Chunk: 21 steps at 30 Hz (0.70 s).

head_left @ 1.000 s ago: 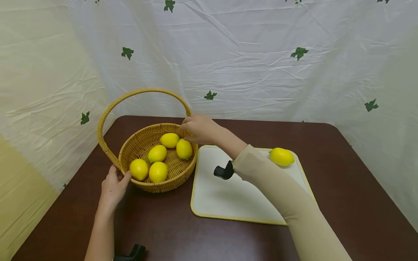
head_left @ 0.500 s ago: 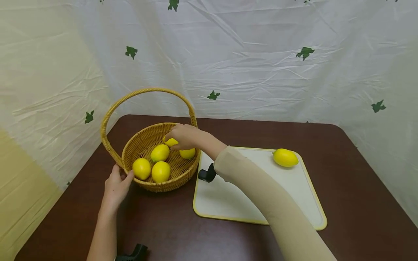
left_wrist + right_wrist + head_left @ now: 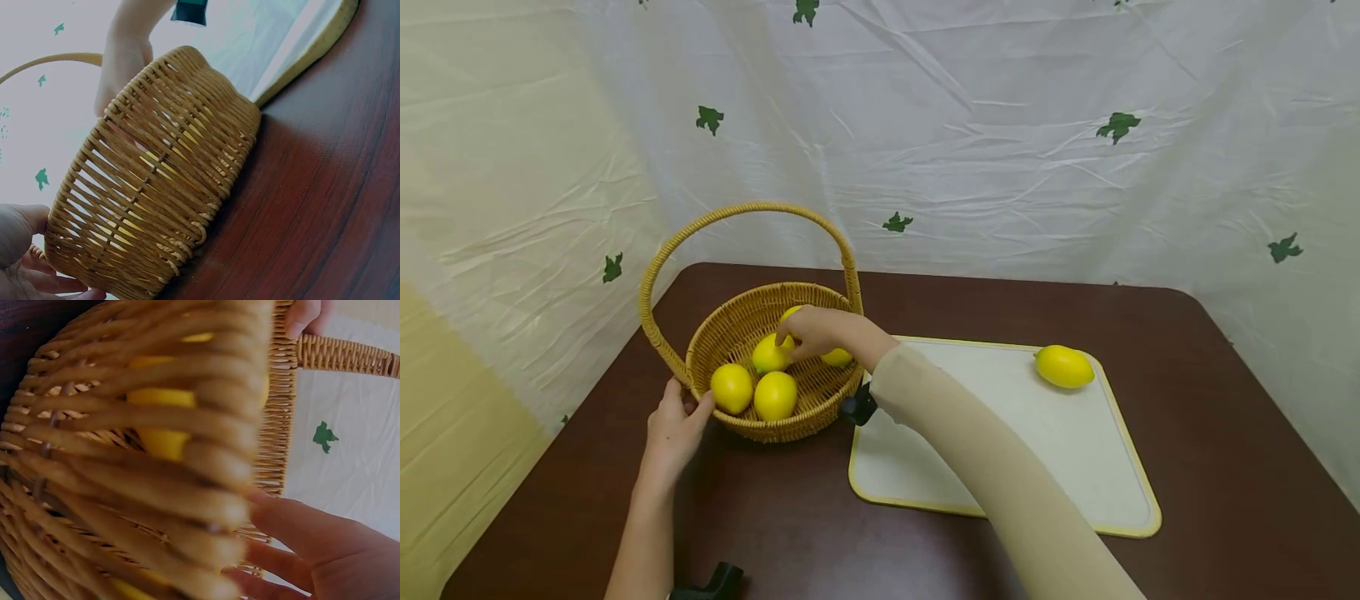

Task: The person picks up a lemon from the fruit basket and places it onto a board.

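A round wicker basket (image 3: 805, 427) with a tall arched handle stands on the left part of the table, several lemons inside. My left hand (image 3: 674, 429) holds its near-left rim by the handle's base; the left wrist view shows the thumb and fingers (image 3: 53, 282) at the rim. My right hand (image 3: 823, 331) reaches over the right rim into the basket, with finger and thumb at the right end of the middle lemon (image 3: 769, 356). In the right wrist view, the basket wall hides the fingertips. Two lemons behind the right hand are partly covered.
A white cutting board (image 3: 1045, 450) with a yellow edge lies right of the basket, under my right forearm. One lemon (image 3: 1064, 367) rests on its far right corner. A pale curtain (image 3: 985, 192) with green leaf shapes hangs behind the dark table (image 3: 820, 517).
My right hand has left the basket's right rim and moved left and nearer, over the lemons to the middle one. The left hand has stayed on the rim. The view has shifted slightly.
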Available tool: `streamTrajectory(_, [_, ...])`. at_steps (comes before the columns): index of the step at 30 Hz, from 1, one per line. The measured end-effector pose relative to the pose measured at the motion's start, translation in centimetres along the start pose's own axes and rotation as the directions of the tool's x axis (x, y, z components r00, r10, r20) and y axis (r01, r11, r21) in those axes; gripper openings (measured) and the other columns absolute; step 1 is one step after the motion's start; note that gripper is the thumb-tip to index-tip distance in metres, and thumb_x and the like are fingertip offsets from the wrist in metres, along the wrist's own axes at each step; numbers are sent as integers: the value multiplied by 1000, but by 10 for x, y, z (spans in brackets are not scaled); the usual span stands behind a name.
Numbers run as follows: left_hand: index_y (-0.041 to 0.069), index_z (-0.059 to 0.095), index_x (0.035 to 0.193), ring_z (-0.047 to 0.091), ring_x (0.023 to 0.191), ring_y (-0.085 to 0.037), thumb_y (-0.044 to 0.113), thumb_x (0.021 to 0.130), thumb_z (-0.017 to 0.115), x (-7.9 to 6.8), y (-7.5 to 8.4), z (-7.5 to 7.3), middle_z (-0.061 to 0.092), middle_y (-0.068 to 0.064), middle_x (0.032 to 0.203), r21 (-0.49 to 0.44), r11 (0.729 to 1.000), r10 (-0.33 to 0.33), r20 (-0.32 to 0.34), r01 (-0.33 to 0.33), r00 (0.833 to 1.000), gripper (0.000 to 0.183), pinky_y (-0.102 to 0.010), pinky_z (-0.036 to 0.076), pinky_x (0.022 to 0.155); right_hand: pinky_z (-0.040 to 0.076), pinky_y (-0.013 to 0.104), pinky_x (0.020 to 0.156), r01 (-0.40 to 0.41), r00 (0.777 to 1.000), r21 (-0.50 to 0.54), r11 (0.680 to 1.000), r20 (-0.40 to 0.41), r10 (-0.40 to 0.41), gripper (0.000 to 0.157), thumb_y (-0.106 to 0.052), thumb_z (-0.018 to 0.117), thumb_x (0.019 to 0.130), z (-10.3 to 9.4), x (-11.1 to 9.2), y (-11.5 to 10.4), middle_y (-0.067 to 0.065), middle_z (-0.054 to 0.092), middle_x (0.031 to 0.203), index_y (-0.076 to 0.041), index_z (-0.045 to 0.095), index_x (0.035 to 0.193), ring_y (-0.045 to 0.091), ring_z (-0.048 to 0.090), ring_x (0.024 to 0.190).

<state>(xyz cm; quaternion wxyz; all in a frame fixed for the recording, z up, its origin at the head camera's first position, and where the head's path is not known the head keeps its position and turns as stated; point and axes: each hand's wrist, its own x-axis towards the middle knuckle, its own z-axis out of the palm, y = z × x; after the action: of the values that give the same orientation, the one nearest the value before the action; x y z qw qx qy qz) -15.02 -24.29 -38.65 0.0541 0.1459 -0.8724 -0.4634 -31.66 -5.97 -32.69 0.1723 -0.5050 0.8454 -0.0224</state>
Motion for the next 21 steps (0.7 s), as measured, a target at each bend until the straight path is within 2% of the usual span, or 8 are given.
streamTrajectory(3, [-2, 22, 140, 36, 123, -42, 31, 95, 43, 0, 0, 0, 33, -28, 138, 1, 1000, -4, 4, 4, 1000, 60, -52, 37, 93, 39, 25, 88, -1, 1000, 21, 1000, 18, 1, 39, -24, 57, 91, 3, 1, 3, 3, 54, 122, -12, 53, 129, 16, 50, 105])
streamTrajectory(10, [-1, 21, 141, 35, 125, -42, 31, 95, 44, -1, 4, 0, 31, -27, 139, -16, 1000, -5, 8, 5, 1000, 60, -52, 36, 94, 40, 25, 86, -20, 1000, 86, 996, 5, 19, 36, -25, 60, 90, 5, 4, 6, 2, 56, 115, -12, 56, 123, 16, 51, 104])
streamTrajectory(15, [-2, 21, 141, 34, 125, -43, 28, 95, 44, -2, 4, -1, 30, -28, 140, -25, 1000, -9, 12, 9, 1000, 59, -53, 35, 94, 41, 25, 87, -37, 998, 90, 995, 58, 32, 32, -26, 63, 87, 10, 10, 4, 0, 58, 111, -12, 61, 116, 15, 51, 103])
streamTrajectory(21, [-2, 23, 139, 36, 123, -42, 28, 95, 44, -1, 1, 0, 32, -28, 138, -17, 1000, -8, 7, 8, 1000, 57, -52, 37, 93, 40, 24, 89, -14, 992, 126, 992, 128, -2, 39, -24, 64, 87, 16, 12, -4, 1, 56, 120, -14, 57, 124, 15, 50, 110])
